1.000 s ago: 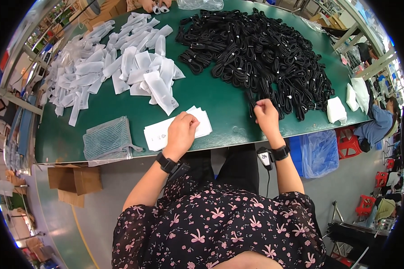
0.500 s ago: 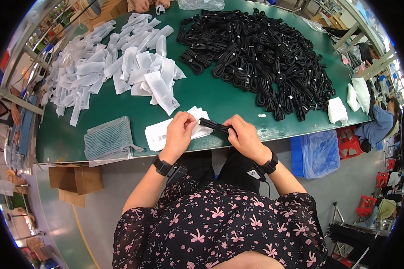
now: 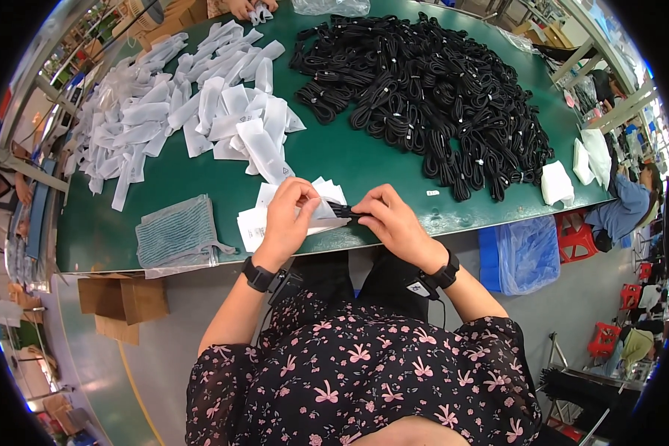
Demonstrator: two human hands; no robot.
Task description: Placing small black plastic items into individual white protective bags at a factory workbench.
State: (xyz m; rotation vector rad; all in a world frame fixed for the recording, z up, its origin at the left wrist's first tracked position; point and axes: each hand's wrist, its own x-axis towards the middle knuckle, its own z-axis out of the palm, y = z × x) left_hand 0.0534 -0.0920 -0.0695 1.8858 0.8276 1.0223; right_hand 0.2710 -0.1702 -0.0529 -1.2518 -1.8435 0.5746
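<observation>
I am looking down into a factory workshop. A broad, dark-green worktable (image 3: 379, 171) bears a large heap of black, looped cables (image 3: 424, 89) and a pile of narrow, translucent white pouches (image 3: 212, 97), both in bulk. At its far edge I see another worker's hands (image 3: 239, 9); off to the right sits a person in a blue top (image 3: 621, 201). Nearby are red plastic stools (image 3: 606, 340), a blue plastic bin (image 3: 489, 260), an open brown cardboard box (image 3: 123, 297) and a grey floor (image 3: 186, 316) marked with a yellow line (image 3: 136, 386).
</observation>
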